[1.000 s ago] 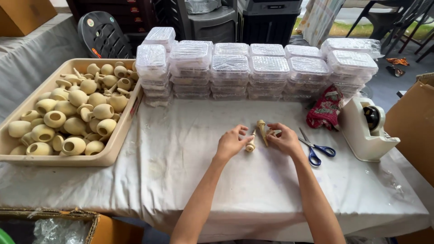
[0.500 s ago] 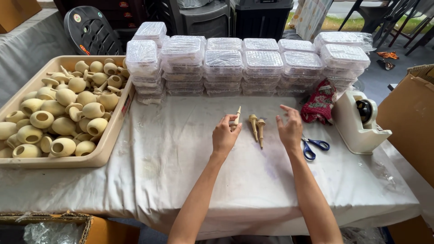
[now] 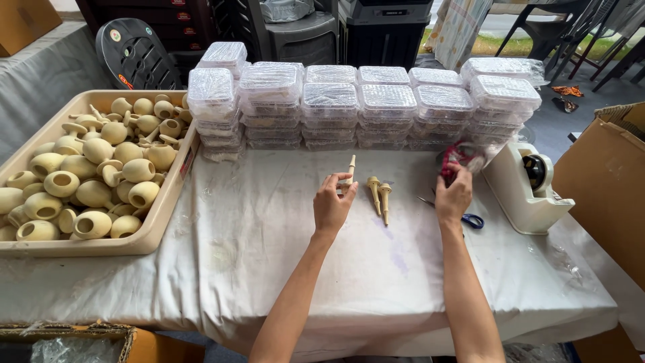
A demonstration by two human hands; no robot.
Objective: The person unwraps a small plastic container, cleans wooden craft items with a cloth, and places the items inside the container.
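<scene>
Your left hand (image 3: 334, 204) pinches a pale wooden peg (image 3: 351, 168) upright on the bench (image 3: 269, 255); keep it vertical. Your right hand (image 3: 454, 195) grips the red crinkly bag (image 3: 457, 156), so lift it slowly.

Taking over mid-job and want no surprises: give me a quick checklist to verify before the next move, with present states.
1. Left hand grips one pale wooden peg: ok, held upright above the white cloth.
2. Right hand on the red crinkly bag: ok, touching; grip cannot tell.
3. Two matching pegs lie between the hands: ok.
4. Blue-handled scissors beside the right hand: not ok, blades hidden under it.
5. White tape dispenser upright, apart from hands: ok.
6. Beige tray of round wooden pieces: ok, on table.
</scene>
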